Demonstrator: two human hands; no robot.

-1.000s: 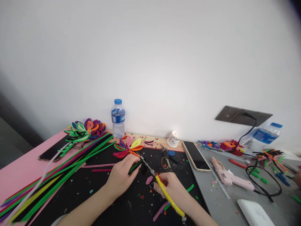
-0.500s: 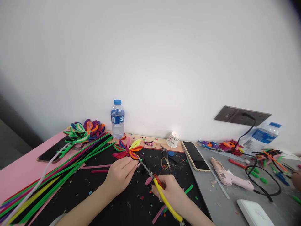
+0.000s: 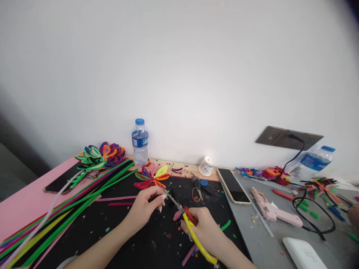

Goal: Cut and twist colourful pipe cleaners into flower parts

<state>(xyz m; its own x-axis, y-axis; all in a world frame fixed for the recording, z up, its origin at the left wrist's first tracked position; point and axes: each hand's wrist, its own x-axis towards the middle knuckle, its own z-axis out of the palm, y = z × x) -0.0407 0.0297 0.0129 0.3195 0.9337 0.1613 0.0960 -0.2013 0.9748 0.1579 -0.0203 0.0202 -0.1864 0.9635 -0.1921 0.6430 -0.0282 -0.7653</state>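
– Scissors (image 3: pixel 187 216): position and grip?
– Over the black mat (image 3: pixel 134 239) on the tabletop. Right hand (image 3: pixel 207 229) is closed round the yellow handles. Left hand (image 3: pixel 146 209) sits at its 10 o'clock, fingers pinched narrow at the blade tips. What they pinch is too small to tell.
– Axis?
– Long axis runs 5 to 11 o'clock. Handles are toward the body and the tips point at 11, toward the pipe-cleaner flower (image 3: pixel 151 178).
– Cutting well?
– Judgement: set the piece deep between the blades, fingertips beside the edges, one firm squeeze.
– Surroundings?
– Keys (image 3: pixel 198 185) at 1 o'clock, phone (image 3: pixel 233 185) at 2, pipe-cleaner stems (image 3: pixel 84 198) at 9.
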